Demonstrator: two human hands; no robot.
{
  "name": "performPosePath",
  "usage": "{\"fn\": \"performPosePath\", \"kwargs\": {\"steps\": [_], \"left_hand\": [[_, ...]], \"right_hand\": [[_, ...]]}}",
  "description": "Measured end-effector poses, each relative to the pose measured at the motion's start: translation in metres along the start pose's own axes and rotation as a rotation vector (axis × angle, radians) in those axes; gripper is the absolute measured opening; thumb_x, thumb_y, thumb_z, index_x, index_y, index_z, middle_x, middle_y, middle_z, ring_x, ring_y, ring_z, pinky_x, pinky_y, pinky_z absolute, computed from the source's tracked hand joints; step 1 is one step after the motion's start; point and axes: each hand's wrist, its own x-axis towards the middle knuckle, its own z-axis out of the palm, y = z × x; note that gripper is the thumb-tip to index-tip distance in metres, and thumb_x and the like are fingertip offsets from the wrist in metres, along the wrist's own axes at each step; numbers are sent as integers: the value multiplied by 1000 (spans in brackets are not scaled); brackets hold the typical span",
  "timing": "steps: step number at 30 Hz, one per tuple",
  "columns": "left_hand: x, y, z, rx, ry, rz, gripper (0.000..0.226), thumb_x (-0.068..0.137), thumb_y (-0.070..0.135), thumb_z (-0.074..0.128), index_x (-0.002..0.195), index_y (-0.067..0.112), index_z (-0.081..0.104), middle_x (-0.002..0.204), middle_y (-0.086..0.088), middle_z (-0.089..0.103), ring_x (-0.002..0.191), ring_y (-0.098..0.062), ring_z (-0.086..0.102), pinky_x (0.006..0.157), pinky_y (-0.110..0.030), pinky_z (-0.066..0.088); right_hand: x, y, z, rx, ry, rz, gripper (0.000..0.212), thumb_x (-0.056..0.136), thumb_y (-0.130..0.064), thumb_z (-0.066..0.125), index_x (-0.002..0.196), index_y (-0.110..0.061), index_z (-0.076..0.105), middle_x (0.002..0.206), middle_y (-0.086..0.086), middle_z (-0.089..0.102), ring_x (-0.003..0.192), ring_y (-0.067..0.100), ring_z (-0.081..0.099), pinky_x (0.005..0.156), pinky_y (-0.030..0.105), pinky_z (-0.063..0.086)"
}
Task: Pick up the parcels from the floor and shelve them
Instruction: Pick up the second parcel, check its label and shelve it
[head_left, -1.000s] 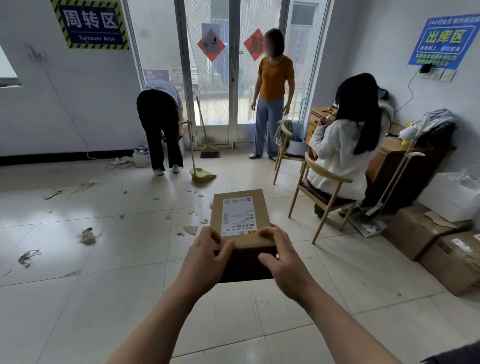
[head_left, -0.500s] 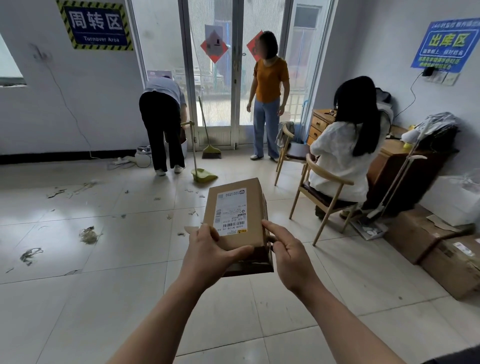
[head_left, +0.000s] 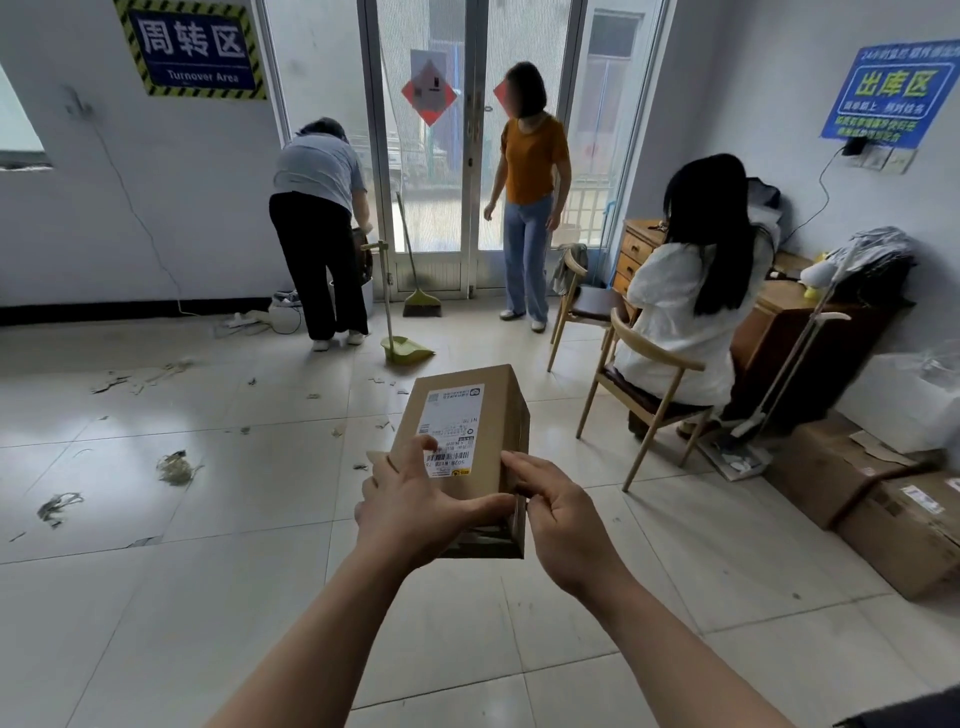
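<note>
A small brown cardboard parcel (head_left: 488, 415) with a white shipping label on top is held in front of me above the tiled floor. My left hand (head_left: 415, 506) grips its near left corner, thumb across the front edge and a finger on the label. My right hand (head_left: 561, 519) touches the parcel's near right corner with fingers curled beside it. The parcel is tilted, its far end raised and turned slightly right. No shelf is in view.
Two large cardboard boxes (head_left: 883, 499) lie on the floor at right. A seated person (head_left: 691, 291) on a wooden chair is by a desk (head_left: 779, 312). Two people stand near the glass doors (head_left: 431, 156), one by a dustpan (head_left: 405, 348). Paper scraps (head_left: 174, 467) litter the left floor.
The parcel has rotated and tilted from flat to angled, its right side now showing. My left hand shifted over the near edge; my right hand slid to the corner.
</note>
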Motion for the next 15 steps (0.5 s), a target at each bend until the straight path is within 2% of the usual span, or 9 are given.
{"fn": "performPosePath", "kwargs": {"steps": [3, 6, 8, 12, 15], "left_hand": [[-2, -4, -3, 60, -22, 37, 110, 38, 88, 58, 131, 42, 22, 138, -12, 32, 125, -33, 35, 103, -52, 36], [-5, -8, -7, 143, -79, 116, 109, 46, 82, 63, 137, 42, 17, 142, -12, 28, 128, -32, 32, 105, -51, 33], [-6, -10, -9, 193, -137, 159, 114, 46, 82, 64, 140, 43, 14, 145, -11, 26, 130, -31, 30, 108, -51, 30], [-8, -10, -11, 250, -210, 236, 118, 43, 80, 65, 141, 45, 10, 149, -8, 18, 135, -30, 22, 112, -49, 24], [-9, -11, -18, 287, -262, 299, 118, 43, 79, 67, 141, 47, 9, 152, -6, 13, 139, -31, 16, 115, -50, 18]], "right_hand": [[-1, 2, -3, -89, -9, -39, 51, 91, 3, 40, 130, -26, 53, 126, -16, 51, 119, 6, 51, 101, 25, 46], [7, 0, -15, -331, -63, -96, 53, 88, -2, 53, 134, -28, 48, 128, -9, 45, 116, 4, 48, 100, 17, 43], [16, -4, -25, -514, -109, -116, 58, 85, -8, 58, 136, -32, 44, 134, -4, 35, 122, 10, 38, 103, 18, 36], [34, -15, -40, -828, -262, -165, 63, 81, -19, 63, 134, -44, 40, 149, -2, 14, 139, 22, 11, 118, 43, 14], [43, -19, -46, -1007, -462, -188, 76, 81, -24, 65, 139, -51, 24, 155, -5, -2, 143, 23, -6, 116, 43, -5]]}}
